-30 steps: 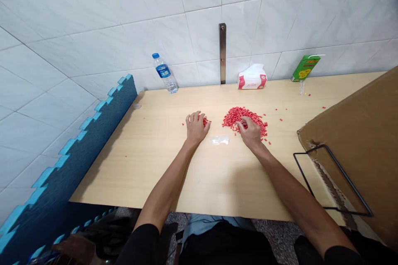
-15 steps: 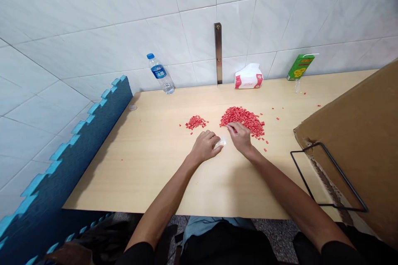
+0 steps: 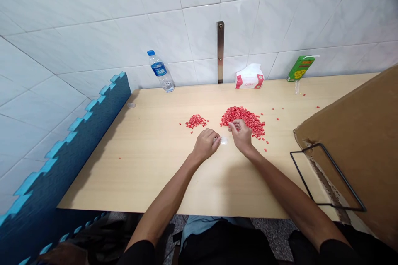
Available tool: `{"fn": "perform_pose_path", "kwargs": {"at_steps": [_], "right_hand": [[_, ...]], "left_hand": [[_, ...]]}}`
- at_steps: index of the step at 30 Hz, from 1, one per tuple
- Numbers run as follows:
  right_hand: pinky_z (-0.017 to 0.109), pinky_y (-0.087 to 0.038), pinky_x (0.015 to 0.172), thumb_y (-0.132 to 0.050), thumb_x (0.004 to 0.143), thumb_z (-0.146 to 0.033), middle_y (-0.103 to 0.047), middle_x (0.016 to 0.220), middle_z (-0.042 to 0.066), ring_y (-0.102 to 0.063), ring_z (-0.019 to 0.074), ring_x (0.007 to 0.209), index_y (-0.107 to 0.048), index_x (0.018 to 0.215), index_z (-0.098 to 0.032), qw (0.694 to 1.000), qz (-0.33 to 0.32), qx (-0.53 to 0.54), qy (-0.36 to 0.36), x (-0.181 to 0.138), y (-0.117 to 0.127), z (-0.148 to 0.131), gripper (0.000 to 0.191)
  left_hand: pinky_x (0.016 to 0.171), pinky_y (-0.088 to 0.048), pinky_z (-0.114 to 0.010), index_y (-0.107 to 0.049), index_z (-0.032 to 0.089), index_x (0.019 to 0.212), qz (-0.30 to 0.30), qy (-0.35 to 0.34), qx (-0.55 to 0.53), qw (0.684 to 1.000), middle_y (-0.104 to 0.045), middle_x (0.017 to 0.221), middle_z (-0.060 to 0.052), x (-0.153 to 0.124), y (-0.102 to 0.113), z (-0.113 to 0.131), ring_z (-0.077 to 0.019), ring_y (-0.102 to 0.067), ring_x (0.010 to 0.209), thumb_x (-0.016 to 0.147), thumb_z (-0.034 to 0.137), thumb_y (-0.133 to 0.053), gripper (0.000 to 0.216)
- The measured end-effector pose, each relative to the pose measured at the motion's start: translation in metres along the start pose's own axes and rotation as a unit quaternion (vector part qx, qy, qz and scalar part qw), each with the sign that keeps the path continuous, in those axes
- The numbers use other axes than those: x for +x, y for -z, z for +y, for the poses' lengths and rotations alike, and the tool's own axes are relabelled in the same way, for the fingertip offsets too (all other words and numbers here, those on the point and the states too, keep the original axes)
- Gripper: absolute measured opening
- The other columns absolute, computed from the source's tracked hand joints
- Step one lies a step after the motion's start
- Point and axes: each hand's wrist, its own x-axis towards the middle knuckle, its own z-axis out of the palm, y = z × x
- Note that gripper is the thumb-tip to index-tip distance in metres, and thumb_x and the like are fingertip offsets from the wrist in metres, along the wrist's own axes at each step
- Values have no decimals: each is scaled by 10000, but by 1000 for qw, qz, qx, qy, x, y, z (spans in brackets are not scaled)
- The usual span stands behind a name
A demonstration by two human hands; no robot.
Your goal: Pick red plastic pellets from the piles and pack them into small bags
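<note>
A large heap of small red pieces (image 3: 244, 116) lies on the wooden table (image 3: 155, 165), with a smaller red heap (image 3: 195, 121) to its left. My left hand (image 3: 207, 144) is curled with its fingertips pinching a small clear plastic bag (image 3: 224, 140). My right hand (image 3: 240, 133) sits at the near edge of the large heap, fingers bent in a pinch just above the bag; what they hold is too small to make out. Both hands nearly meet over the bag.
A water bottle (image 3: 159, 71), a metal bracket (image 3: 220, 51), a tissue pack (image 3: 249, 78) and a green drink carton (image 3: 299, 68) stand along the tiled wall. Cardboard (image 3: 357, 140) and a black wire frame (image 3: 323, 178) sit at the right. Blue foam matting (image 3: 77, 140) borders the left.
My left hand left the small red heap and came to the clear bag, taking hold of it. My right hand drew back from the large heap toward the bag.
</note>
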Motion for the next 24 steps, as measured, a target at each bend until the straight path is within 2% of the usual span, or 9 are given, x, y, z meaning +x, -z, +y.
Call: {"fn": "perform_pose_path", "kwargs": {"at_steps": [4,9,15,20,24], "right_hand": [[275,-499,586,-488,903,-488,-684,751,24,-662,165,605,-582,924,-203,998,-2,41,-36,0,-4,-7,301],[271,-471,599,-465,911,-460,-665,709,26,-628,164,611,-597,874,-192,1000,-21,15,-3,5,-10,-10,301],[277,-483,613,-535,868,-460,-650,707,21,-616,163,626,-607,892,-192,996,13,75,-39,-1,-16,-14,279],[268,-481,570,-566,848,-465,-632,678,12,-594,145,563,-607,858,-190,991,-38,117,-51,-11,-8,-15,278],[255,-476,567,-517,884,-440,-622,674,2,-599,129,550,-598,879,-189,985,-67,149,-54,-12,-5,-17,263]], "left_hand": [[742,-439,-333,-593,187,819,28,18,-43,998,-620,822,-61,2,-2,-1,-185,-548,804,884,236,-477,142],[681,-436,-281,-595,184,788,38,57,-105,992,-596,769,-33,2,-5,-6,-155,-545,754,831,174,-527,81],[665,-437,-249,-613,179,804,37,91,-153,983,-587,773,-17,3,-4,-7,-131,-547,730,804,139,-549,76],[669,-447,-244,-610,172,813,47,117,-186,975,-587,797,-17,3,-4,-7,-117,-545,712,831,168,-548,65],[661,-448,-240,-614,170,799,57,118,-210,969,-588,776,-10,3,-5,-7,-112,-545,695,814,165,-570,46]]}}
